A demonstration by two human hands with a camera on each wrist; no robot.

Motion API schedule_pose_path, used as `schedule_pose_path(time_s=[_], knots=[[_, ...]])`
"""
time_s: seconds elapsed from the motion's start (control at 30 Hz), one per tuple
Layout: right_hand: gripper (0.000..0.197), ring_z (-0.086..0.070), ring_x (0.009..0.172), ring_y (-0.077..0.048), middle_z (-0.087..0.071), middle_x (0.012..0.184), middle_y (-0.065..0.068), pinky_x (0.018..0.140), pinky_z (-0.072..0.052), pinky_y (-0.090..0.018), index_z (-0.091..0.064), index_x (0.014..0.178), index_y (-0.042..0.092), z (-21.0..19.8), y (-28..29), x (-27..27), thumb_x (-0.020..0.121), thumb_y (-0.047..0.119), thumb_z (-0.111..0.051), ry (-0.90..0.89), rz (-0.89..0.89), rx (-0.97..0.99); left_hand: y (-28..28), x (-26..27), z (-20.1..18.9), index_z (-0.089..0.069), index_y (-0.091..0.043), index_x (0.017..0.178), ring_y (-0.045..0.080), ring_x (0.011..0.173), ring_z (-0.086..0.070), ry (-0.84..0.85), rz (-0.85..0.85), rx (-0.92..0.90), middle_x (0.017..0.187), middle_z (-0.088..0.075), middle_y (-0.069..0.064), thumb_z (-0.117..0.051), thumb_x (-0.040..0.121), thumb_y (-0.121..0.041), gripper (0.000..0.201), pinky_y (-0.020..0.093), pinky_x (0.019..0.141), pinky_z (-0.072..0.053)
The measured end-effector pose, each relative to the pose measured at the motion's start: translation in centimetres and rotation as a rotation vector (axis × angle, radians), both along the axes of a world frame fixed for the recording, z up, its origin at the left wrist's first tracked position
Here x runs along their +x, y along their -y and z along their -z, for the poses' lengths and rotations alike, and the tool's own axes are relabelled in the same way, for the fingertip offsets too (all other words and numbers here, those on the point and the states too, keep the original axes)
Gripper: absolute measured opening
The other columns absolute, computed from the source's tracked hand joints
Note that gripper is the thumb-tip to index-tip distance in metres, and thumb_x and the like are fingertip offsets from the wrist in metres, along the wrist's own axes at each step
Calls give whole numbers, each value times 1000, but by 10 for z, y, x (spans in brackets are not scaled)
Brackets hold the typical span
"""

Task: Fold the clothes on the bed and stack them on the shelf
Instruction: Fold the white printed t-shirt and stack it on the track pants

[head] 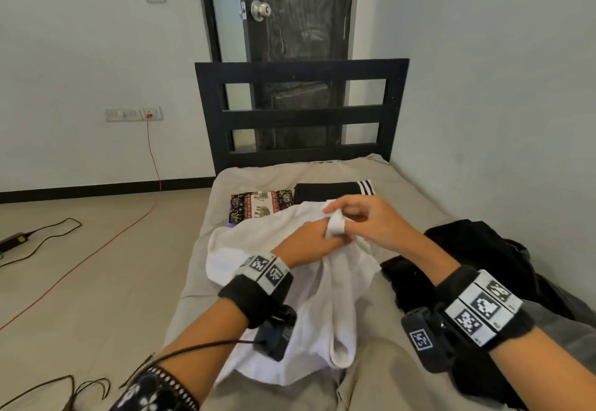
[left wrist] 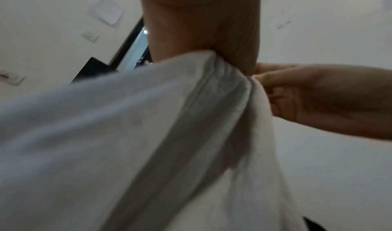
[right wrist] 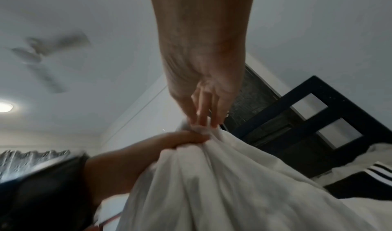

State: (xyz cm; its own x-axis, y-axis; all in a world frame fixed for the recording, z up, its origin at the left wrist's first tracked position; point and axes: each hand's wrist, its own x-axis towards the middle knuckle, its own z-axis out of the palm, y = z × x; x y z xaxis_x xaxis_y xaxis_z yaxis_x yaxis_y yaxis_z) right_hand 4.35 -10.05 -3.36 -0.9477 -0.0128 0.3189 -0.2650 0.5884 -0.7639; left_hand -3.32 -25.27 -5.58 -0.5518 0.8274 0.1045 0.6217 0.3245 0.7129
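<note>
A white garment (head: pixel 290 285) lies crumpled across the middle of the bed, one edge lifted. My left hand (head: pixel 317 236) grips that raised edge from the left, fingers curled into the cloth. My right hand (head: pixel 342 217) pinches the same edge just beside it, a white band of fabric wrapped over the fingers. In the left wrist view the white garment (left wrist: pixel 148 134) hangs from my left hand (left wrist: pixel 222 55), with my right hand (left wrist: pixel 275 87) close by. In the right wrist view my right hand (right wrist: pixel 203 122) nips the bunched white garment (right wrist: pixel 222 184) next to my left hand (right wrist: pixel 186 139).
A folded patterned garment (head: pixel 261 205) and a folded black garment with white stripes (head: pixel 332 189) lie side by side further up the bed (head: pixel 258 175). A heap of black clothes (head: pixel 477 255) sits at my right against the wall. Beyond stands the black headboard (head: pixel 300 114); cables (head: pixel 96 249) cross the floor at left.
</note>
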Motion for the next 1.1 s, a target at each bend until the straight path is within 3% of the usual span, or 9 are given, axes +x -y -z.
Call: schedule_pose_path(time_s=[0.1,0.17,0.23,0.33,0.43,0.53,0.67,0.93,1.1], knots=[[33,-65,91,6,-71,103,9,75,-48,-8,-60,120,22,0,1,0,88,25,-69,-133,218,-16,-12,-13,-8,-55,-11,126,22,98,-59,-2,-230,128,113,-63,12,-38,104,-23,31,33,87,-47],[24,-63,66,-1,-68,74,9,62,-46,-11,-65,96,20,0,2,5,84,41,-70,-204,440,65,-15,-24,-14,-53,-10,125,26,104,-59,256,-412,305,114,-61,14,-33,105,-29,34,38,92,-48],[49,-59,50,-9,-64,57,2,57,-50,-20,-67,75,11,-3,7,9,81,59,-65,-42,457,94,-21,-31,-27,-50,-9,123,27,106,-59,488,-480,460,116,-60,16,-30,105,-33,36,42,92,-51],[64,-68,60,-12,-72,74,1,62,-57,-24,-69,93,13,-11,19,0,74,73,-59,263,320,32,-29,-24,-54,-47,-8,119,16,88,-59,563,-411,546,105,-59,11,-29,105,-33,34,28,70,-53],[47,-63,95,-19,-65,105,-1,73,-48,-25,-60,119,17,-20,13,-13,87,51,-63,168,402,36,-31,-18,-81,-53,-5,120,22,88,-66,623,-327,581,107,-65,18,-32,105,-31,37,30,71,-59],[22,-59,94,-21,-62,101,-4,67,-44,-22,-61,114,13,-29,-6,-10,95,23,-57,86,470,-48,-11,-34,-107,-57,-9,104,25,79,-70,637,-309,665,97,-70,17,-34,105,-26,29,31,70,-60],[20,-58,96,-25,-59,101,-6,69,-41,-27,-61,115,12,-43,-57,4,95,14,-56,-1,602,-116,41,-81,-130,-57,-7,107,14,51,-66,426,-686,902,76,-70,9,-39,101,-28,29,26,55,-56],[33,-61,97,-29,-66,107,-20,77,-36,-20,-64,110,2,-119,-109,24,83,13,-49,-399,735,243,147,-143,-179,-28,-22,125,28,75,-70,108,-907,1193,115,-55,14,-38,87,-8,42,30,57,-59],[31,-61,94,-45,-65,101,-29,77,-46,-42,-62,104,-1,-172,-117,0,85,12,-42,-533,802,485,184,-155,-205,-67,-29,106,17,89,-69,-325,-705,799,111,-67,11,-54,91,-25,20,29,85,-57]])
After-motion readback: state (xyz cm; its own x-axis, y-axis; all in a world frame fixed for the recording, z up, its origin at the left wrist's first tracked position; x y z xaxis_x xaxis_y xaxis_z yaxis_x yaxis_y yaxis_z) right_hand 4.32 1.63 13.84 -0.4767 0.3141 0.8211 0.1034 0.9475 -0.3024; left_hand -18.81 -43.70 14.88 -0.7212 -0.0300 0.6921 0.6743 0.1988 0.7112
